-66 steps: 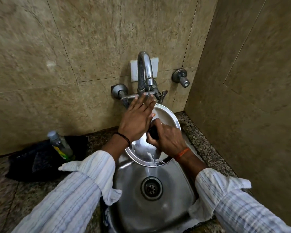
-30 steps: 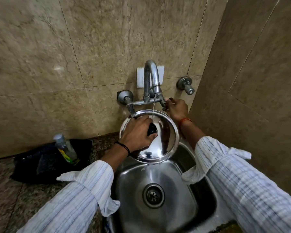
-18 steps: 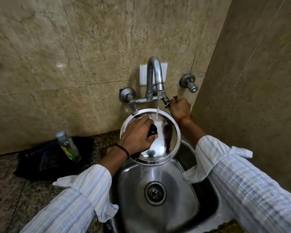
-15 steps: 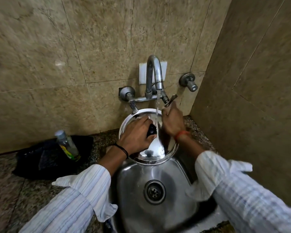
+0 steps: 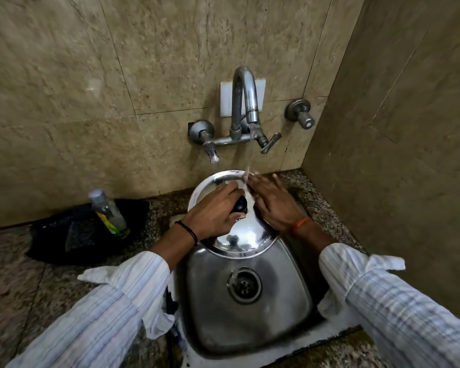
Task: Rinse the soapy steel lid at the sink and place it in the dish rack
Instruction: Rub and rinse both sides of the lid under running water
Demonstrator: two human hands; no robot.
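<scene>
You stand at a small steel sink (image 5: 250, 320) set into a speckled granite counter (image 5: 19, 277), tucked in a corner where beige stone-look tiles meet. Above the sink a curved tap (image 5: 243, 102) is mounted on the wall, and a thin stream of water (image 5: 248, 160) runs from its spout. Left of the sink a clear bottle (image 5: 108, 212) with a grey cap leans on a black bag (image 5: 72, 232); a separate valve knob (image 5: 300, 116) sits on the wall up and right of the sink. The steel lid (image 5: 239, 237) is round, shiny and wet, held tilted over the back half of the sink with its domed side toward you. Your left hand (image 5: 213, 213) is curled round the black knob (image 5: 240, 204) at the lid's centre, gripping it. Your right hand (image 5: 272, 204) lies flat on the lid's right side, fingers straight and together, fingertips up in the stream near the far rim. Half a second ago that right hand was just leaving the tap lever and held higher; now it is spread on the lid, and the lid sits lower, nearer the basin.
</scene>
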